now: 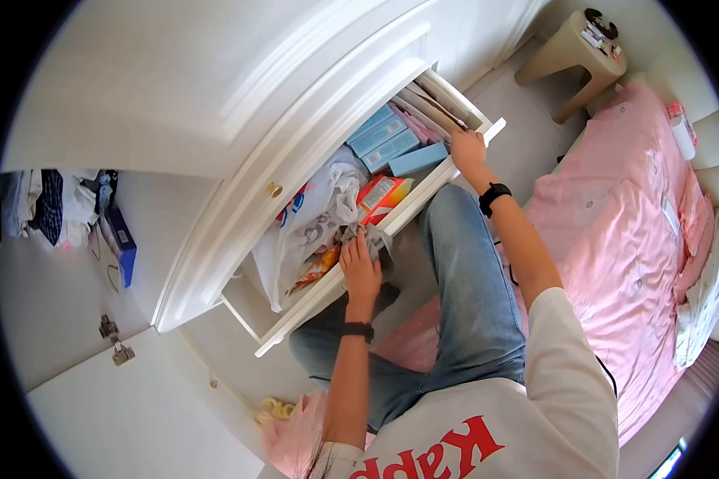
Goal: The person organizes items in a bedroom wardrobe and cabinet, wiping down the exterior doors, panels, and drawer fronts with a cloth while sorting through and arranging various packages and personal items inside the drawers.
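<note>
An open white drawer is filled with household items. My left hand reaches over its front edge, fingers closed on a crumpled grey plastic bag. Under and beside that hand lie an orange snack packet and a red and orange packet. Toward the drawer's far end, my right hand is curled over the drawer front, its fingertips inside near flat brown card-like pieces. A white plastic bag fills the middle. Light blue boxes sit beside it.
An open cabinet door stands at lower left, near hanging clothes and a blue box. A bed with pink bedding is at right. A beige stool bears small items. My bent knees are against the drawer front.
</note>
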`<action>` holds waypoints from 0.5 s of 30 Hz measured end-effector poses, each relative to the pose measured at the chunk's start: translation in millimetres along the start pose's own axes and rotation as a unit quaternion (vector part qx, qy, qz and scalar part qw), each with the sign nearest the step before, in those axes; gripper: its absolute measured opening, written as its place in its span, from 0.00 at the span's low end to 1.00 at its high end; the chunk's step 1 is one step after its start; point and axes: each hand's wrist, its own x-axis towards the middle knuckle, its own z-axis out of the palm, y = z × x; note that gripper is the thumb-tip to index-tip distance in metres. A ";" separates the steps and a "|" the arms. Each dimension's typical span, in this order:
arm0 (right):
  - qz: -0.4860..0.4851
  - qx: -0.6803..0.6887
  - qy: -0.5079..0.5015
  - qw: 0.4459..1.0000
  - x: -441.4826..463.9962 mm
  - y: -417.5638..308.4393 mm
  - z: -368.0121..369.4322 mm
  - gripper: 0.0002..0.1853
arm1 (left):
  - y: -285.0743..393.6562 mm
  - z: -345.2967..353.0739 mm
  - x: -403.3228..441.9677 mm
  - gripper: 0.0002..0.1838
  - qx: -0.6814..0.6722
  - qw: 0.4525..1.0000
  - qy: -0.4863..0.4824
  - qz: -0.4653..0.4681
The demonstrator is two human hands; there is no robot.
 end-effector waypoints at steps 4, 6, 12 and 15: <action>-0.076 0.013 0.032 0.997 -23.9 -7.7 -2.5 0.24 | -2.6 -4.2 -2.9 0.39 -0.006 1.000 0.018 0.000; -0.118 -0.003 0.023 0.993 -40.8 -19.2 -5.3 0.32 | -5.4 -7.3 -9.6 0.39 -0.006 1.000 0.027 -0.008; -0.243 0.114 -0.264 0.927 -89.6 -90.8 -74.9 0.29 | -25.1 -10.7 -35.9 0.37 0.036 0.995 0.055 -0.072; -0.429 0.118 -0.198 0.873 -145.2 -136.5 -47.7 0.22 | -43.0 -13.1 -57.7 0.37 0.079 0.984 0.073 -0.139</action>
